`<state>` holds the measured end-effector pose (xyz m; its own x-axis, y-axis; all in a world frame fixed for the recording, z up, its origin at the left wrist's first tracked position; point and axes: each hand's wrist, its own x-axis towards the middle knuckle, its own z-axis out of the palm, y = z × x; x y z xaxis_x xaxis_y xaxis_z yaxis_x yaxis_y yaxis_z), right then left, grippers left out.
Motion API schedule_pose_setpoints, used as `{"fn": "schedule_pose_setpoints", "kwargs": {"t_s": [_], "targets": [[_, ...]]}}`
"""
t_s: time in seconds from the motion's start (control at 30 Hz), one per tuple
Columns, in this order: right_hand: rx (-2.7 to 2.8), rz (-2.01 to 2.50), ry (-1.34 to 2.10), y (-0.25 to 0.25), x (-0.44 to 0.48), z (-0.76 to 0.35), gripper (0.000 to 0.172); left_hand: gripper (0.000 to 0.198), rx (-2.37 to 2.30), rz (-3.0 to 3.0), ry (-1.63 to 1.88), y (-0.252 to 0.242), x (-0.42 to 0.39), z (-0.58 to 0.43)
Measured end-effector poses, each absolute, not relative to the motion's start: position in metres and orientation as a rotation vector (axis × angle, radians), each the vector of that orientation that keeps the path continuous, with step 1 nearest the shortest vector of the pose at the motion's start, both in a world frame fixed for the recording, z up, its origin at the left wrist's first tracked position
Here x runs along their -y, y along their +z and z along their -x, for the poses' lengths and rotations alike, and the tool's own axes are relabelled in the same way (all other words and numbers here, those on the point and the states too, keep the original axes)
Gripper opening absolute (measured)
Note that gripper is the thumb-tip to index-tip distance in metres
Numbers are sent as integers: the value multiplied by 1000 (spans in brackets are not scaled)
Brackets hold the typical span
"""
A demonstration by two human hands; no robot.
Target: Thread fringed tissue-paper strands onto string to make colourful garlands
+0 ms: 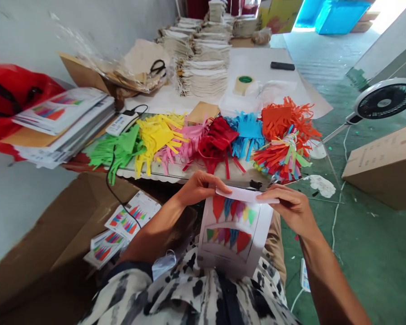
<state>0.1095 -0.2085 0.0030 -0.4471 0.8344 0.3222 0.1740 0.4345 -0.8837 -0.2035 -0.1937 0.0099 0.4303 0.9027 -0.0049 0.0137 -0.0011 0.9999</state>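
Note:
My left hand [203, 188] and my right hand [287, 208] both pinch the top of a printed bunting card [235, 253] above my lap. A white paper flap [246, 195] runs across its upper edge between my fingers. Just beyond my hands, bunches of fringed paper lie in a row on the table: green [118, 149], yellow [159, 137], pink [189, 144], red [216, 142], blue [246, 133] and orange [287, 122]. A multicoloured paper tassel bundle [280, 158] rests against the orange bunch, nearest my right hand.
Stacks of cream paper bags [206, 58] fill the table's far end, near a tape roll [244, 84] and black scissors [157, 68]. Printed card stacks [62, 122] sit left beside a red bag [16, 95]. A floor fan [385, 99] and cardboard box [382, 167] stand right.

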Motion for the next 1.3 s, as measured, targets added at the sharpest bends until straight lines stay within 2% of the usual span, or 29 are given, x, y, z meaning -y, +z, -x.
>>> {"fn": "schedule_pose_setpoints", "kwargs": {"t_s": [0.17,0.33,0.4,0.47,0.5,0.57,0.67,0.83,0.9,0.97,1.13,1.2,1.3], "targets": [[1952,815,924,12,211,-109,28,32,-827,-1398,766,27,199,204],[2001,864,1124,24,214,-112,31,38,-1148,-1412,835,29,209,186],[1914,1000,1166,25,217,-109,34,37,-1180,-1421,871,30,213,179],[1740,1167,1194,25,221,-102,27,37,-1161,-1378,913,32,216,176],[1649,1220,1226,24,223,-98,23,42,-1145,-1340,932,34,217,176],[1504,1270,1292,24,228,-92,31,51,-1116,-1264,953,38,217,177],[1432,1277,1329,23,233,-89,37,41,-1079,-1200,944,37,216,181],[1490,1271,1209,19,234,-93,18,26,-1006,-1194,915,23,210,186],[1587,1263,1146,18,231,-95,15,22,-975,-1295,915,19,206,188],[1706,1244,1117,17,227,-97,18,25,-952,-1484,927,18,201,190],[1908,1119,1013,17,217,-101,27,53,-910,-1857,988,18,193,193],[1959,1080,981,17,215,-102,28,54,-879,-1924,1021,17,194,193],[2015,1073,921,17,212,-103,30,45,-855,-2006,1007,16,195,192]]}}
